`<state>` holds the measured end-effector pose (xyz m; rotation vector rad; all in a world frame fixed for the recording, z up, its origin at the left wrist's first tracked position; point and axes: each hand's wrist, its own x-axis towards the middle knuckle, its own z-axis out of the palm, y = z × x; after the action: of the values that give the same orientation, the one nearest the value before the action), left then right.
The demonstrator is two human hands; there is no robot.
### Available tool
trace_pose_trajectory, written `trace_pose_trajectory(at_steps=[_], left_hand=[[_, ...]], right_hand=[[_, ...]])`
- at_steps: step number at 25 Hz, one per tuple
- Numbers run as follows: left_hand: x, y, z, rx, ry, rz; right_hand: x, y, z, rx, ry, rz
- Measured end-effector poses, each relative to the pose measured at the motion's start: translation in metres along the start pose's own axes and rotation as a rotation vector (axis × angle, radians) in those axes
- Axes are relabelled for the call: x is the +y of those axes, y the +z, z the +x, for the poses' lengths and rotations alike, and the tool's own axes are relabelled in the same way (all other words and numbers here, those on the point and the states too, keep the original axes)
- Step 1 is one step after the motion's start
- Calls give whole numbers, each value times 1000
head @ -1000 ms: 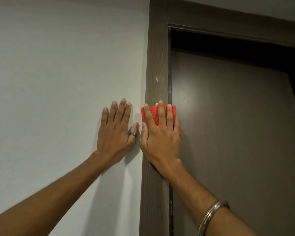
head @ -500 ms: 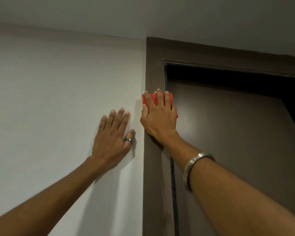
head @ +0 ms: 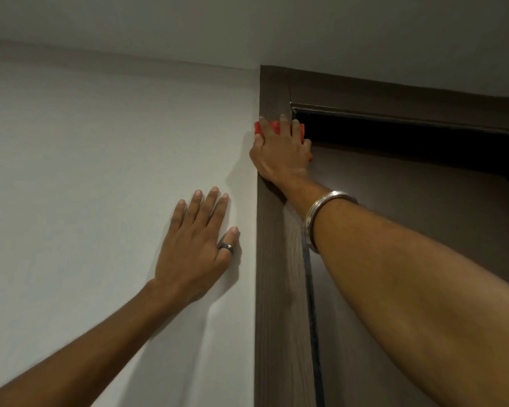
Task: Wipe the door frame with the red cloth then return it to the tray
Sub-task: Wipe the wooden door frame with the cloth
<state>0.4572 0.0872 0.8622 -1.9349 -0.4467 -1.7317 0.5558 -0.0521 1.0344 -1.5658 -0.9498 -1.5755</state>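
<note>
I am pressing the cloth (head: pixel 277 131), lying crosswise, flat on the upright frame (head: pixel 272 259) with my right hand (head: pixel 281 152), fingers extended; my left hand (head: pixel 196 249) is resting open on the wall (head: pixel 100 171), holding nothing.

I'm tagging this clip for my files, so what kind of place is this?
Probably indoors in a home or flat, at an interior doorway. A brown door frame meets a plain white wall just under a low ceiling, with a matching brown door beside it.

Right hand (head: pixel 281 154) hides most of red cloth (head: pixel 298 131)
</note>
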Motion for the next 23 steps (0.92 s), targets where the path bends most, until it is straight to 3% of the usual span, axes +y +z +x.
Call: trace_pose_trajectory(at_steps=[4, 10, 23], left_hand=[[0, 2, 1, -19, -11, 4], [11, -1, -25, -17, -19, -43], [43, 0, -234, -120, -39, -21]], right_hand=[[8, 1, -2, -2, -8, 31], [0, 9, -79, 25, 46, 17], [-10, 2, -330, -70, 115, 34]])
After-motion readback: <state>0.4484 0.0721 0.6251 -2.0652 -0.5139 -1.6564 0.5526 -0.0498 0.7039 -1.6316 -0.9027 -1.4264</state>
